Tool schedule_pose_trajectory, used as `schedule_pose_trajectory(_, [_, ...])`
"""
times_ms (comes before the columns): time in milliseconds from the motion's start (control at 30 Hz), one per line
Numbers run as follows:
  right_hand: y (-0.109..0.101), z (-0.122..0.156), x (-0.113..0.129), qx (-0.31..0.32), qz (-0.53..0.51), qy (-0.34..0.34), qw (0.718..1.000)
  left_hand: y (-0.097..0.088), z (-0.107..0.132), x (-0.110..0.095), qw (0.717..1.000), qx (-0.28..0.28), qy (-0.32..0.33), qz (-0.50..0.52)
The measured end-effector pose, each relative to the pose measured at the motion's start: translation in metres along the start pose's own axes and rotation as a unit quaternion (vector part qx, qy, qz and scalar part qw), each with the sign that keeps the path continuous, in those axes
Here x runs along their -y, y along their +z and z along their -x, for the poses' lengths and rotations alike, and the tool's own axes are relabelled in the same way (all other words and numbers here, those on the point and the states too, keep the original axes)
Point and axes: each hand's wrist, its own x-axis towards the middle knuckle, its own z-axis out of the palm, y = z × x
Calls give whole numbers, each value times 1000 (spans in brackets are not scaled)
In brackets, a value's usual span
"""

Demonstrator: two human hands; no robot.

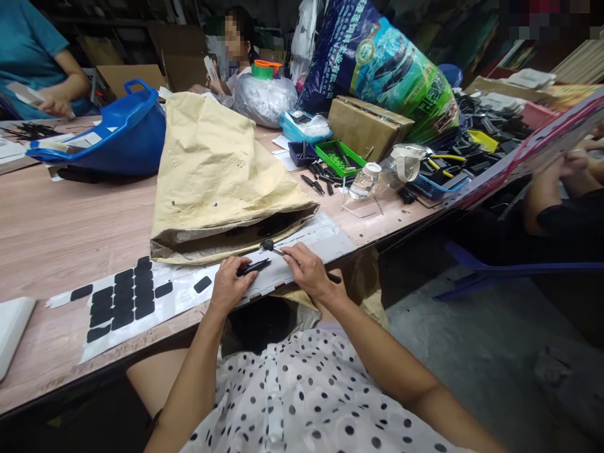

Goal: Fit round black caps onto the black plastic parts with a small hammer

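Note:
My left hand (230, 282) is closed at the table's front edge, its fingers pinching a slim black plastic piece (255, 267) that points right. My right hand (307, 269) grips a thin tool with a metal shaft (277, 251), a dark rounded tip and a dark handle end showing behind the palm. That tip is just above the black piece, apart from it. Both hands are over a white sheet (325, 236) along the edge. Behind them lies a tan paper sack (202, 157), its mouth facing me and dark inside. Left of my hands, several black rounded pads (124, 296) lie on white sheeting.
A blue basin (127, 135) stands left of the sack. To the right are a green tray (340, 157), a clear bottle (365, 181), a cardboard box (368, 126) and a printed sack (387, 69). Co-workers sit across the table and at right, near a purple chair (491, 267).

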Motion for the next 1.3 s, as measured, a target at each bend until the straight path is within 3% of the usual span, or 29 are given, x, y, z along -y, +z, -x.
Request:
schedule_pose_trajectory(133, [4,9,23,31,-17,3,999,0,-1,0,1000,10,-3,12])
schedule_pose_trajectory(300, [4,13,34,36,-2,-32,999,0,-3,0,999,19,-2,30])
schedule_pose_trajectory(467, [8,16,30,77,65,-47,994,-1,-3,-2,999,19,-10,34])
schedule_pose_trajectory(633, [4,16,23,33,58,-29,997,1,-3,0,999,15,-12,35])
schedule_pose_trajectory(833, [3,19,19,37,55,-20,998,2,-3,2,999,6,-12,31])
schedule_pose_trajectory(1000, [-6,5,-3,-4,58,-7,998,2,-1,0,1000,-3,-7,2])
schedule_pose_trajectory(1167, [-17,-18,-43,48,115,-82,989,5,0,3,999,-14,14,-33])
schedule_pose_trajectory(1300, [-16,-23,-57,73,107,-111,985,3,-2,5,999,-9,34,-32])
